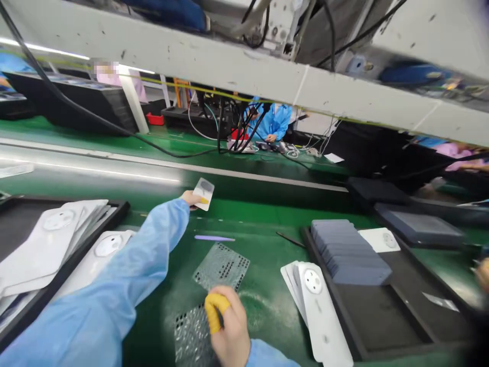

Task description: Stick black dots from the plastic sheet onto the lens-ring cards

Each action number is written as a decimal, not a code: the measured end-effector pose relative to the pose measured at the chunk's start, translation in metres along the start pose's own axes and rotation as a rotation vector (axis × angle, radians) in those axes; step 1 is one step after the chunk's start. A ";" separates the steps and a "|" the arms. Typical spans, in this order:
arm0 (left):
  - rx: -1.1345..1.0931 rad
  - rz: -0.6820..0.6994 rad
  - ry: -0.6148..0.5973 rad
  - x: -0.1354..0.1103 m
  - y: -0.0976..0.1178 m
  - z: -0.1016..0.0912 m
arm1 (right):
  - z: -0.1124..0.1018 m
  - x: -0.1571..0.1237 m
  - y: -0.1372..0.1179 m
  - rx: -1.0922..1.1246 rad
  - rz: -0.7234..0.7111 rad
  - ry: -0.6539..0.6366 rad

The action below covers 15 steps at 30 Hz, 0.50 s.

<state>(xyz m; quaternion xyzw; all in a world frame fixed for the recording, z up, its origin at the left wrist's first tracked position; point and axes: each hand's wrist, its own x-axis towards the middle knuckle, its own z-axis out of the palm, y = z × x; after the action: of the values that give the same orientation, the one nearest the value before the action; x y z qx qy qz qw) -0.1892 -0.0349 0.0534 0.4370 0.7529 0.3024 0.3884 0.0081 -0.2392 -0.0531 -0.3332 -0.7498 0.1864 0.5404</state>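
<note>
Stretched forward over the bench, my left hand (190, 199) is closed on a small white plate with a grey patch (204, 189). Its thumb wears a yellow finger cot. Close to me, my right hand (231, 326) is curled, with yellow cots on the thumb and index finger pinched together; anything between them is too small to see. Beneath and beside it lies a clear sheet with black dots (191, 336), partly hidden by the hand. Another dotted sheet (221, 266) lies just beyond. Past that rests a pair of purple tweezers (214, 238).
White panels with round cut-outs (321, 316) lean on a black tray (385, 351) holding stacked grey plates (347, 252). At left, a tray (124, 208) bears more white panels (42, 239). A dark thin tool (291, 239) lies mid-bench. A white beam (244, 71) crosses above; people sit beyond.
</note>
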 end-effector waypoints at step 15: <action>-1.033 -0.231 -0.178 -0.295 -0.135 0.077 | -0.035 0.023 -0.035 -0.028 -0.084 -0.051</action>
<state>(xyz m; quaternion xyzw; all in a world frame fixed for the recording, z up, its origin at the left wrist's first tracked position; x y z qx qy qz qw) -0.0873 -0.3483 0.0007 0.1271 0.5134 0.5505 0.6459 0.0256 -0.2508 -0.0025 -0.3040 -0.7792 0.1617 0.5237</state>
